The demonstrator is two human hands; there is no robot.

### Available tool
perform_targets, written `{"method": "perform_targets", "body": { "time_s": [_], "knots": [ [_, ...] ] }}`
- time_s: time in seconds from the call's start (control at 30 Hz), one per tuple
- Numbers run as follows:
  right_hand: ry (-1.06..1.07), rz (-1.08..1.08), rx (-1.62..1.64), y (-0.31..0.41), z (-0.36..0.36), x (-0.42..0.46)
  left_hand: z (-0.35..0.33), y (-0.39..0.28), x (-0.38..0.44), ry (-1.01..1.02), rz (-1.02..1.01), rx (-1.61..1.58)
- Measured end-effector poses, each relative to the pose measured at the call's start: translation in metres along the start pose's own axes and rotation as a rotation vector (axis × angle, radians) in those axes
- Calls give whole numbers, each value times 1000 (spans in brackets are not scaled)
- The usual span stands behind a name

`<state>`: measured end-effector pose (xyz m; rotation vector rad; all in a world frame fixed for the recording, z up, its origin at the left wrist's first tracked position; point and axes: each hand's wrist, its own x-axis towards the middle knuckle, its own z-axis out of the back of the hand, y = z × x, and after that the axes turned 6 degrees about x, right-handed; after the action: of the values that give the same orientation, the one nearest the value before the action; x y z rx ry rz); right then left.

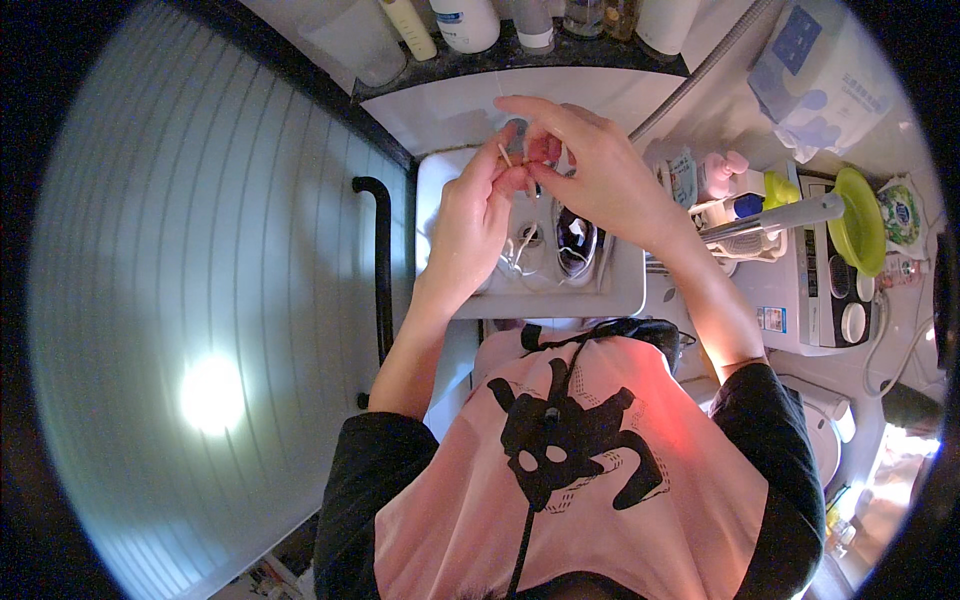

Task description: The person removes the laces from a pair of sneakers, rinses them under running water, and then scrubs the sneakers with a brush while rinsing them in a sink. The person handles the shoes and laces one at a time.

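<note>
Over a white sink (551,307), my left hand (480,210) and my right hand (600,172) meet at the fingertips. A thin pale cord (503,154), which looks like a shoelace, is pinched between them; a short length hangs below the fingers. My left palm faces inward, while the right hand's thumb and fingers close on the cord from the other side. In the basin below lies a dark shoe (576,244) with a pale rim. Loose whitish laces (517,259) lie to its left near the drain (531,235). The fingers hide part of the cord.
Several bottles (465,26) line a dark shelf (510,64) behind the sink. A ribbed glass door (225,225) with a black handle (383,270) stands left. At right, a white appliance (787,292) bears toiletries and a green basin (855,221). A metal hose (697,79) runs along the wall.
</note>
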<state>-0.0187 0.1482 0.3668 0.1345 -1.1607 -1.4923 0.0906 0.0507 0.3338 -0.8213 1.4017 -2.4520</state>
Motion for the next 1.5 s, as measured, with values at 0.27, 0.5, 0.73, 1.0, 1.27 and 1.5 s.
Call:
{"method": "perform_targets", "body": {
  "time_s": [0.27, 0.5, 0.73, 1.0, 1.27, 1.5],
  "knots": [
    [-111, 17, 103, -17, -13, 2, 7, -10, 6, -50, 61, -71],
    [557, -437, 780, -75, -80, -37, 43, -38, 45, -265, -99, -543],
    [332, -562, 543, -114, -42, -82, 184, -78, 4, -782, -515, -82],
    [274, -124, 167, -9, 63, 19, 104, 10, -20, -276, 285, 665],
    [663, -325, -176, 92, 80, 78, 26, 86, -32, 241, 269, 390],
    [487, -11, -346, 99, 77, 72, 31, -25, 40, -111, -175, -549]
  ]
}}
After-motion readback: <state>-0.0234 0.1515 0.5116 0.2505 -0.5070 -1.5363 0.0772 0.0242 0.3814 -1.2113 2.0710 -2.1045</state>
